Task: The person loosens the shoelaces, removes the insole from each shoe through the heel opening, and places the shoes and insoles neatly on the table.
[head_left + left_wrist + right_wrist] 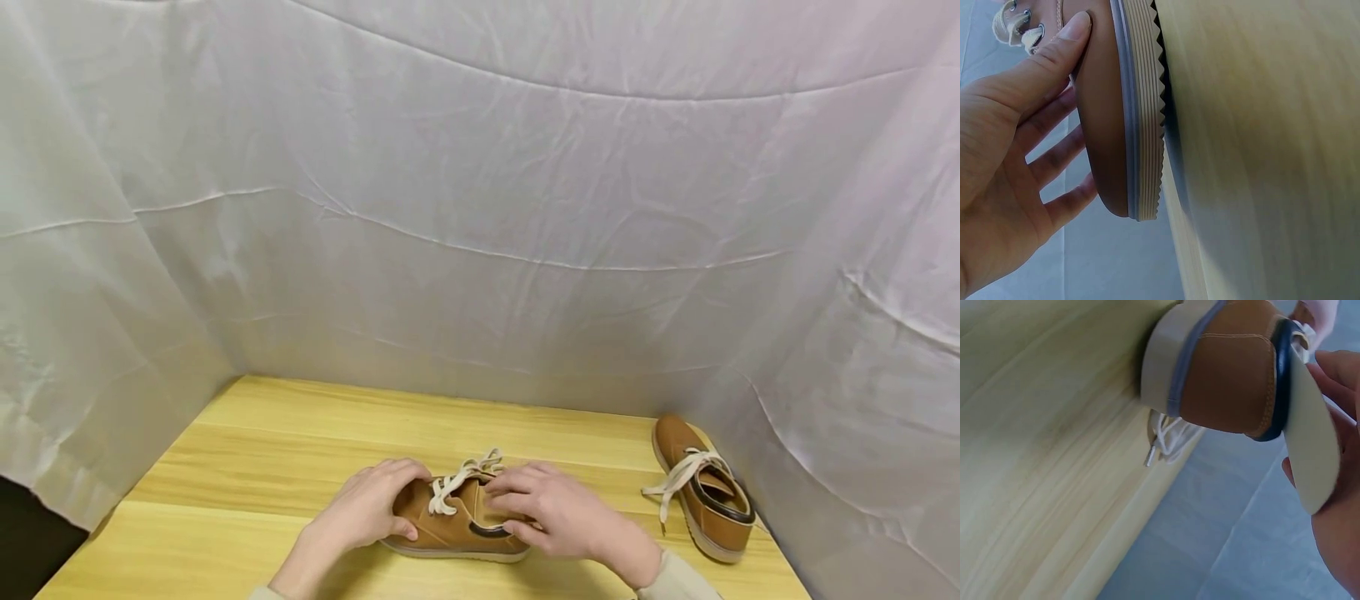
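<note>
A brown lace-up shoe (431,529) with a pale sole stands at the front of the table, toe to the left. My left hand (367,504) grips its toe, the thumb on the near side and the other fingers on the far side, as the left wrist view (1016,144) also shows. At the shoe's opening, my right hand (551,510) holds a thin pale insole (1315,453), its rounded end sticking out past the dark heel collar (1282,381). The insole's front part is hidden inside the shoe. Loose cream laces (450,492) hang over the shoe's tongue.
A matching brown shoe (716,525) with cream laces stands at the table's right edge, heel toward me. The wooden table (247,467) is enclosed by grey-white cloth (480,208) at the back and both sides.
</note>
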`<state>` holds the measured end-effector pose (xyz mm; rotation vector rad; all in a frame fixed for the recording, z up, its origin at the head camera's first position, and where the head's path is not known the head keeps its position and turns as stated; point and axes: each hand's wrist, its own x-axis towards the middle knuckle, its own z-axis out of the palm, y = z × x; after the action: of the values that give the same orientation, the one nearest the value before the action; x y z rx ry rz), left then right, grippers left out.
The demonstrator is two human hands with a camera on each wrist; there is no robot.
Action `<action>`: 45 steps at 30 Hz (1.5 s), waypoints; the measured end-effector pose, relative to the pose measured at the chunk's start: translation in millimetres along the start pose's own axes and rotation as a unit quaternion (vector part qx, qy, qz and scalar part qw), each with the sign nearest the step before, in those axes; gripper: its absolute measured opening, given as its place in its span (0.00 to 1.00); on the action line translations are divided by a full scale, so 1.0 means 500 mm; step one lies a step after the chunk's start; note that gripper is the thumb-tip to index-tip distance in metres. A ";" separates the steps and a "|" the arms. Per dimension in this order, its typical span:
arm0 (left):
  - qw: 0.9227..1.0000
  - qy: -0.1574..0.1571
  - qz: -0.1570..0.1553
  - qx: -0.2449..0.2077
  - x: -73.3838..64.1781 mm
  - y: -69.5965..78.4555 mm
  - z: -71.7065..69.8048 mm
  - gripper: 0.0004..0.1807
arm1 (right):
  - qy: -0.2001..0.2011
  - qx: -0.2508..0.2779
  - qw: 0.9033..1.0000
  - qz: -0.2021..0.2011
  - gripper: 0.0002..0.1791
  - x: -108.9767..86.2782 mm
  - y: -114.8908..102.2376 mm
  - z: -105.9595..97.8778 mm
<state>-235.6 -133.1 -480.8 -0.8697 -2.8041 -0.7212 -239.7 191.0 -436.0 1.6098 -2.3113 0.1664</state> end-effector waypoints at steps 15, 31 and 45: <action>1.000 -0.002 -0.004 -0.005 0.000 0.004 -0.002 0.41 | 0.005 0.017 0.999 -0.031 0.10 -0.007 0.004 0.020; 1.000 -0.002 -0.005 -0.001 0.002 0.002 0.002 0.41 | 0.007 0.036 0.998 -0.040 0.08 -0.007 0.013 0.001; 1.000 -0.003 -0.006 -0.008 0.000 0.002 -0.001 0.41 | 0.003 0.055 0.998 -0.040 0.08 -0.016 0.022 -0.023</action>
<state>-234.9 -132.7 -480.0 -0.8600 -2.8144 -0.7460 -245.3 205.3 -426.7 1.7489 -2.2651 0.2841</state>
